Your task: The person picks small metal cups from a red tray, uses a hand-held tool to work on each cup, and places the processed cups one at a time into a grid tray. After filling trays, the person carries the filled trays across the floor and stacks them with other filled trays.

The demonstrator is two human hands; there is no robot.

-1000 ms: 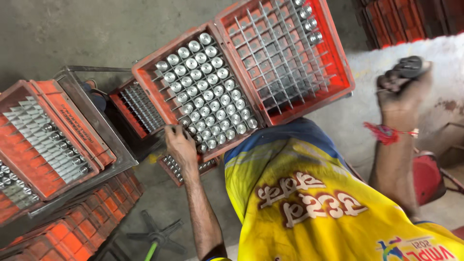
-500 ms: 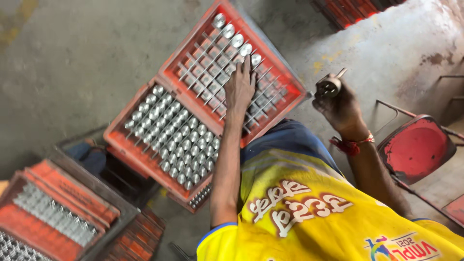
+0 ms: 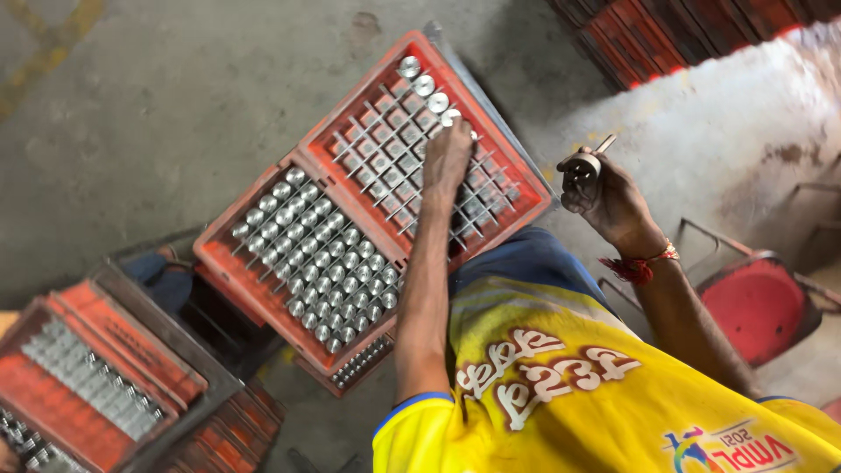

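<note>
We see the left hand reaching into the far red crate, fingers down on its wire grid beside a short row of metal pieces standing upright, flat caps facing us; whether its grip holds anything we cannot tell. The right hand is closed around several metal pins, one stem sticking out up and to the right. The near red crate is packed with upright pieces. A red stool sits right of us.

soft even daylight, glints on the metal parts, slight motion blur, softer toward the edges.
</note>
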